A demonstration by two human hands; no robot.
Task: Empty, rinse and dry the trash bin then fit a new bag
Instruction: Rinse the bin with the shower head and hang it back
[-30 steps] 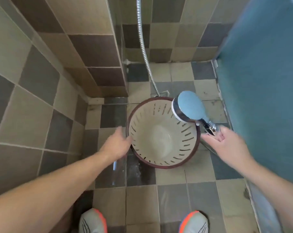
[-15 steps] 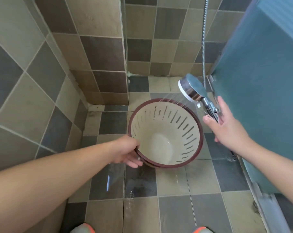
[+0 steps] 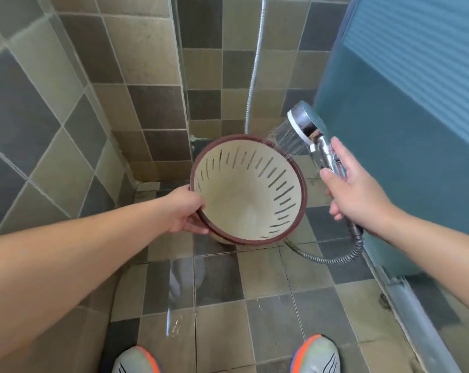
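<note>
The trash bin (image 3: 244,195) is a cream slotted basket with a dark red rim, held off the floor and tilted toward me, its inside bare. My left hand (image 3: 186,211) grips the rim at its left side. My right hand (image 3: 354,195) is closed around the chrome handle of the shower head (image 3: 304,125), up and to the right of the bin. Water sprays from the head onto the bin's upper right rim.
A metal shower hose (image 3: 333,258) loops over the wet tiled floor (image 3: 268,305) under my right hand and also hangs down the back wall. A blue frosted door (image 3: 405,130) stands to the right, tiled walls left and behind. My shoes (image 3: 315,355) show at the bottom.
My left hand took hold of the bin's rim, lifted it from the floor and tilted it toward me. My right hand raised the shower head, which now sprays at the rim.
</note>
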